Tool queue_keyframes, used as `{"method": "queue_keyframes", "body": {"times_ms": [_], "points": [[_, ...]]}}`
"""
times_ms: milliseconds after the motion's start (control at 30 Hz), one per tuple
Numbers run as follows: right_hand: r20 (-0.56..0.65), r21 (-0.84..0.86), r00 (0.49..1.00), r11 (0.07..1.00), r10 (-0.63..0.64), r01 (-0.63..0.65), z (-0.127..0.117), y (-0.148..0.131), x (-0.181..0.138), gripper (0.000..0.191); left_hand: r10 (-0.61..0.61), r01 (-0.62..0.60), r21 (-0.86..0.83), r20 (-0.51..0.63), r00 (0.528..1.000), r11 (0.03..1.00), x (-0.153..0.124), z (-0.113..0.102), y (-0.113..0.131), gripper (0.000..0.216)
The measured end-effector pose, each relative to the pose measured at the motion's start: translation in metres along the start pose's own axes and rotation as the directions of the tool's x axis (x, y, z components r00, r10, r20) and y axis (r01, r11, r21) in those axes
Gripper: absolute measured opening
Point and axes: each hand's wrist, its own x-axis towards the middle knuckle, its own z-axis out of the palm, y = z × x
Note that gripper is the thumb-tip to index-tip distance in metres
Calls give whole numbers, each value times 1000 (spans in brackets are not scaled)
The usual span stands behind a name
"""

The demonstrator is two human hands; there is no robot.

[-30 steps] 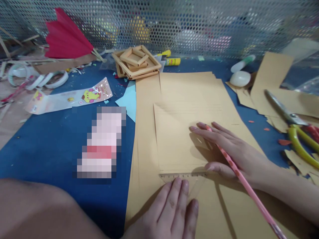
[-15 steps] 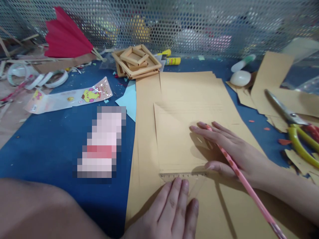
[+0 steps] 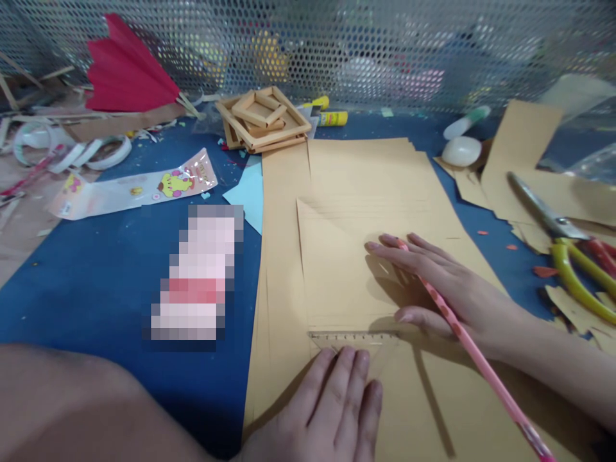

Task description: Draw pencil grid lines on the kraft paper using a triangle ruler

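A clear triangular set square lies on the tan card sheets, its marked straight edge facing away from me. My left hand rests flat on its near part, fingers stretched out and covering some of it. To the right, my right hand lies with fingers spread on the card near the set square's right end. A pink pencil with dark pink spots is tucked between those fingers, its eraser end toward the lower right. Faint pencil lines cross the card above and below its middle.
Scissors with yellow and red handles lie at right among card scraps. Behind are stacked card frames, glue sticks and a metal mesh. Tape rolls and a plastic sleeve lie left.
My left fingertips have shifted slightly to the right on the set square. The right hand keeps the pencil in nearly the same place.
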Motion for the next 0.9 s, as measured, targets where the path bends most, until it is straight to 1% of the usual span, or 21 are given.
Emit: {"method": "queue_keyframes", "body": {"times_ms": [100,200,267,300,333,367,400,433,467,533,567,633,700,767,867,900], "points": [[-31,16,1000,1000,-6,7,-1,0,0,67,2,-2,-8,1,1000,1000,-1,2,2,41],[-152,85,988,995,-42,55,-4,-5,-2,56,-8,8,-11,-8,1000,1000,-1,3,3,42],[-239,194,971,981,16,31,-5,-14,-3,47,-11,11,-12,-2,1000,1000,0,3,3,42],[-253,277,964,961,84,-11,-5,-20,-3,46,-10,10,-14,1,1000,1000,0,3,3,41],[-240,369,956,927,170,-72,-5,-27,-2,46,-8,8,-18,-2,1000,1000,0,2,3,40],[-224,470,953,879,205,-79,-4,-34,0,47,-6,6,-22,-4,1000,1000,0,2,3,39],[-176,548,957,830,232,-101,-4,-42,3,42,-2,2,-30,-3,1000,1000,0,2,3,39],[-111,581,966,804,234,-128,-5,-49,6,35,-1,1,-39,-3,1000,999,0,2,4,38],[-53,596,972,788,228,-153,-5,-56,11,30,-1,1,-45,-5,1000,999,0,2,4,38],[25,587,974,786,224,-195,-6,-67,20,23,-8,7,-48,-11,1000,999,-1,3,5,37],[73,582,975,785,209,-212,-6,-71,25,23,-15,14,-45,-22,1000,999,-1,4,6,36],[122,592,974,774,190,-225,-5,-75,34,27,-31,30,-38,-37,999,999,-1,4,6,36],[166,625,968,739,190,-252,-2,-77,40,30,-43,42,-35,-26,999,999,-1,3,7,36],[187,670,957,684,220,-288,3,-77,44,24,-44,45,-32,2,999,998,0,2,7,38],[204,766,933,545,296,-341,10,-77,46,7,-41,42,-31,28,999,999,0,0,6,38],[212,790,924,501,317,-353,12,-77,46,8,-41,42,-32,31,999,999,0,0,6,39]]}}
